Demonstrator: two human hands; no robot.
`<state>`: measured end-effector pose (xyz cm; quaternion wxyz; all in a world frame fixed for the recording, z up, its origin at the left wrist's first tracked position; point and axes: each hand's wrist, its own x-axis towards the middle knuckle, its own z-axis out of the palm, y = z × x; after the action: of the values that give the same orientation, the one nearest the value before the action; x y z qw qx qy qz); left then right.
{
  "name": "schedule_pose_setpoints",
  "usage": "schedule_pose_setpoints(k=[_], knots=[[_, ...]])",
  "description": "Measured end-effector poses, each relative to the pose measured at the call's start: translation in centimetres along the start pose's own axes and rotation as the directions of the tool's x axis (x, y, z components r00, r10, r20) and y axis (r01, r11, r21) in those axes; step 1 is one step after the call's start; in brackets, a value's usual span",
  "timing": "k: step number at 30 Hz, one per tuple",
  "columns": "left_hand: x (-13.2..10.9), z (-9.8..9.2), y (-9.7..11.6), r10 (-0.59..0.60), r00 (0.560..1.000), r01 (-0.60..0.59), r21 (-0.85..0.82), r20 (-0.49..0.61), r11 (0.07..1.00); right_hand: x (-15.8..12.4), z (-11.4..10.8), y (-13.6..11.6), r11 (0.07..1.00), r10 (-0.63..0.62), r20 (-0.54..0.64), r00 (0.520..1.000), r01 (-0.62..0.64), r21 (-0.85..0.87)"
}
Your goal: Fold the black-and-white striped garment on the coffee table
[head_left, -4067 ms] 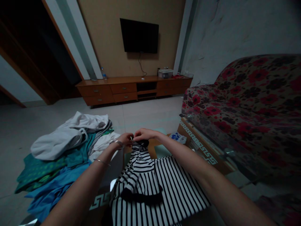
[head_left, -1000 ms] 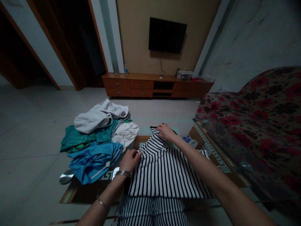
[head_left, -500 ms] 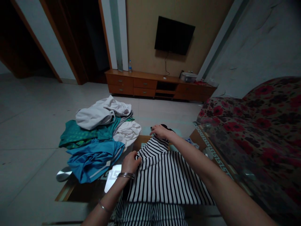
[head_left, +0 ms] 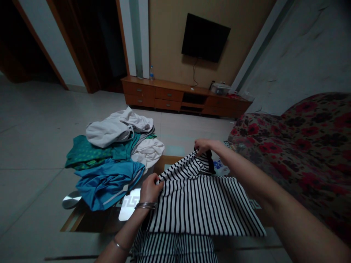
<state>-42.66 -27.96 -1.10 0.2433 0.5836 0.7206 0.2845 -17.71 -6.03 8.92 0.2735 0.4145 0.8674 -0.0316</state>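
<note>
A black-and-white striped garment lies spread over a low glass-topped table in front of me. My left hand, with bracelets at the wrist, is closed on the garment's left edge. My right hand pinches the far end of a striped sleeve and holds it lifted off the table. The sleeve stretches taut between the two hands.
A pile of clothes sits on the table's left part: a blue piece, a green one, white ones. A floral sofa stands at the right. A wooden cabinet with a wall television is beyond the tiled floor.
My right hand has lifted the sleeve end and carried it to the right, from flat on the table to raised. My left hand keeps its hold on the left edge.
</note>
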Motion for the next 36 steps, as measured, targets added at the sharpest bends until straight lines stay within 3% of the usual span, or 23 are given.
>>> schedule_pose_setpoints(k=[2,3,7,10,13,18,22,24,28,30,32,36], knots=[[0.2,0.1,-0.2,-0.003,1.0,0.004,-0.016,0.015,1.0,0.2,-1.2,0.2,0.994,0.107,0.087,0.99,-0.107,-0.005],[0.4,0.2,-0.4,-0.01,1.0,0.01,-0.022,0.027,1.0,0.4,-1.7,0.0,0.99,0.143,0.076,0.987,-0.142,-0.017],[1.5,0.6,-1.0,-0.034,0.998,0.035,-0.026,0.049,0.999,2.3,-2.9,-2.8,0.982,0.173,-0.182,0.968,-0.182,-0.039],[2.0,0.7,-1.3,-0.06,0.998,0.06,-0.004,0.027,0.998,3.5,-2.3,-5.6,0.985,0.149,-0.457,0.877,-0.171,-0.009],[1.9,0.6,-1.4,-0.067,0.998,0.066,0.022,0.021,0.998,3.6,0.0,-8.1,0.986,0.166,-0.625,0.763,-0.15,0.078],[2.4,0.2,-1.6,-0.058,0.996,0.056,0.022,0.063,0.998,3.1,6.8,-10.6,0.973,0.159,-0.575,0.802,-0.03,0.227],[3.7,-0.4,-1.6,-0.073,0.99,0.072,0.01,0.119,0.997,3.3,10.0,-10.6,0.923,0.185,-0.604,0.775,0.074,0.378],[4.0,-0.9,-1.7,-0.079,0.987,0.078,0.01,0.141,0.997,2.5,10.2,-10.5,0.878,0.24,-0.645,0.725,0.122,0.463],[3.6,-1.8,-1.8,-0.069,0.978,0.066,0.02,0.196,0.998,-2.4,11.3,-10.5,0.791,0.438,-0.74,0.511,0.173,0.587],[3.1,-2.0,-1.8,-0.043,0.976,0.023,0.1,0.212,0.995,-5.7,13.3,-10.5,0.781,0.492,-0.742,0.454,0.146,0.607],[2.6,-1.9,-1.6,-0.024,0.981,-0.018,0.212,0.19,0.977,-8.6,16.1,-10.3,0.8,0.493,-0.724,0.483,0.076,0.595],[1.7,-1.1,-0.7,-0.039,0.996,0.009,0.339,0.082,0.941,-11.3,21.3,-9.4,0.859,0.452,-0.643,0.618,-0.108,0.5]])
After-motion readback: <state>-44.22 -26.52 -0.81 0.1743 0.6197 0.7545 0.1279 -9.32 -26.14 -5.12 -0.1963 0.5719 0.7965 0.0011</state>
